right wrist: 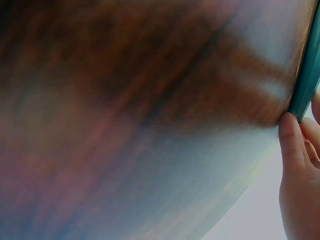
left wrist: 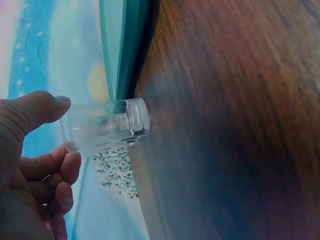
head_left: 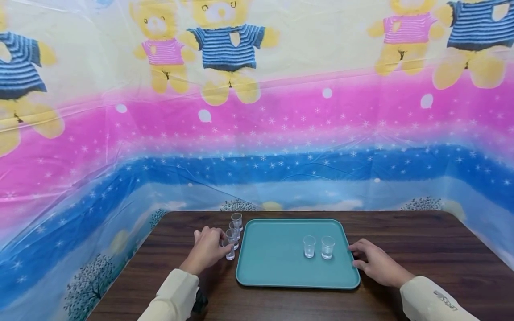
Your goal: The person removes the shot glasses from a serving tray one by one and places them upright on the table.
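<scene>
– What's the left hand [head_left: 206, 250] doing?
– Pinching a glass [left wrist: 95, 125] by its rim, left of the tray [head_left: 273, 258]; picking up, I'd judge.
– And the right hand [head_left: 379, 266]?
– Touching the tray's right edge; whether clamped, I can't tell. Next calls for an upright lift.

Bkgd cloth [head_left: 309, 53] w/ printed yellow bears [head_left: 221, 53], pink & blue bands [head_left: 297, 167], sm trees [head_left: 90, 283], brown wood-grain tbl [head_left: 425, 240]
</scene>
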Demonstrator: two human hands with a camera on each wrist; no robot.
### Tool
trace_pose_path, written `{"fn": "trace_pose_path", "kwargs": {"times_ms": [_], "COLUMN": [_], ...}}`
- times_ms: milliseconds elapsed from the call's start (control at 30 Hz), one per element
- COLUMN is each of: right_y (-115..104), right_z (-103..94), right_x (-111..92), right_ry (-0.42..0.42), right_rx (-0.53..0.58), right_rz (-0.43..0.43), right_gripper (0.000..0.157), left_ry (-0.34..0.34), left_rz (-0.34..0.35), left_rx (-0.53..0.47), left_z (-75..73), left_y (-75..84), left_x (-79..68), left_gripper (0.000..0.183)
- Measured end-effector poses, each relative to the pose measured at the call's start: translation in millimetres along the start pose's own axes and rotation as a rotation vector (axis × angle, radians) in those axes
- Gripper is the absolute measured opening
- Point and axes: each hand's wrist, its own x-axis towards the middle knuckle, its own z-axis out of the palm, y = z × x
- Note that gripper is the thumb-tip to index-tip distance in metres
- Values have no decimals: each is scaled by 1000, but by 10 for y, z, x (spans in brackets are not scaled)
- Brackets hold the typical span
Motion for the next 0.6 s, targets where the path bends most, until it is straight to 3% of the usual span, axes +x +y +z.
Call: {"fn": "trace_pose_path", "kwargs": {"times_ms": [267,600], "right_y": [3,0], "right_z": [2,4], "right_x": [1,-7], "right_ry": [4,-3], "right_rx": [-2,9], "right_rz": [2,-2], "right_gripper": [34,33], "left_ry": [1,65], "left_rz": [-35,-10], "left_rx": [13,13], "left_z": [24,23], "left_y": [17,19], "left_x": [12,-11], "left_gripper": [22,26]}}
